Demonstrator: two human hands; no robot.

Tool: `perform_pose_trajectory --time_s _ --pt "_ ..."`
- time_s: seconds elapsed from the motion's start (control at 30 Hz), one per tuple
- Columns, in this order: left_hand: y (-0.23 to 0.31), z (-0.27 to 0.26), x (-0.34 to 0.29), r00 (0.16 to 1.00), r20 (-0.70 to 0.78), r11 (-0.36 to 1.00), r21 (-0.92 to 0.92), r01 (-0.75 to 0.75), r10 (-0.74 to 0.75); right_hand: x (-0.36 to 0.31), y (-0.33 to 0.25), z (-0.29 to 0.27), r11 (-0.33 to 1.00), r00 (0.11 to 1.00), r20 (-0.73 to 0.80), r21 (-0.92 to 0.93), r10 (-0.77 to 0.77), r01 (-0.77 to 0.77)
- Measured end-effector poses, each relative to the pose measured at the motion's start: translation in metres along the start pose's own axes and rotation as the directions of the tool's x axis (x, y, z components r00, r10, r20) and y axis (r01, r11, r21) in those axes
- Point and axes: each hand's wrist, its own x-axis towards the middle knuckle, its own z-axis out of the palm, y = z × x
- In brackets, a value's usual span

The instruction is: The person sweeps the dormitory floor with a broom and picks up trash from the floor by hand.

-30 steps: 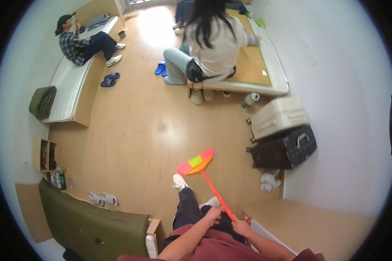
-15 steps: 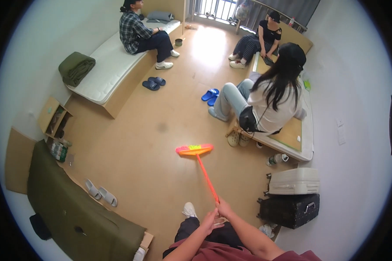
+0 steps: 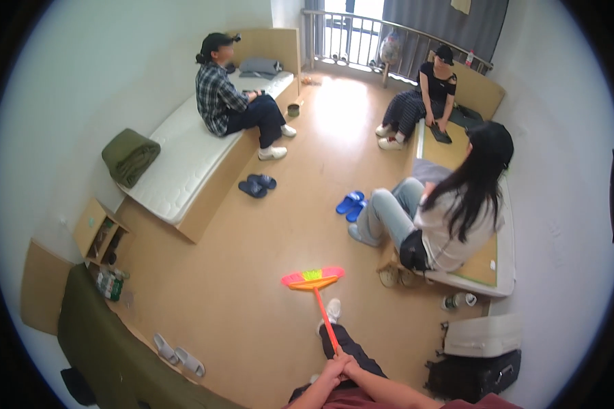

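Observation:
I hold a broom (image 3: 325, 319) with an orange-red handle, an orange head and pink and yellow bristles. Its head (image 3: 312, 278) rests on the wooden floor ahead of me. My right hand (image 3: 348, 362) is closed round the upper handle. My left hand (image 3: 331, 372) is pressed close beside it, fingers curled at the handle's top end. The hands overlap, so part of the grip is hidden. My white shoe (image 3: 332, 311) is stepping out just right of the handle.
Three people sit on beds: one on the left bed (image 3: 184, 160), two on the right bed (image 3: 501, 283). Blue slippers (image 3: 351, 202), dark slippers (image 3: 256, 185) and grey slippers (image 3: 179, 354) lie on the floor. White and black suitcases (image 3: 481, 336) stand at the right.
The view has tilted up, and my foot has stepped forward beside the broom handle. My left hand, loosely open before, has closed in against my right hand.

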Motion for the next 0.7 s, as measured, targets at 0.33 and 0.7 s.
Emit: perform_pose_trajectory --time_s 0.33,0.7 --pt "0.211 0.064 0.077 0.939 -0.096 0.943 0.089 -0.322 0.330 0.103 -0.183 -0.160 0.985 0.987 0.131 0.157 -0.095 0.074" --pt "0.367 0.110 0.106 0.995 0.025 0.989 0.115 -0.094 0.092 0.197 -0.272 -0.244 0.987 0.990 0.138 0.159 -0.010 -0.012"
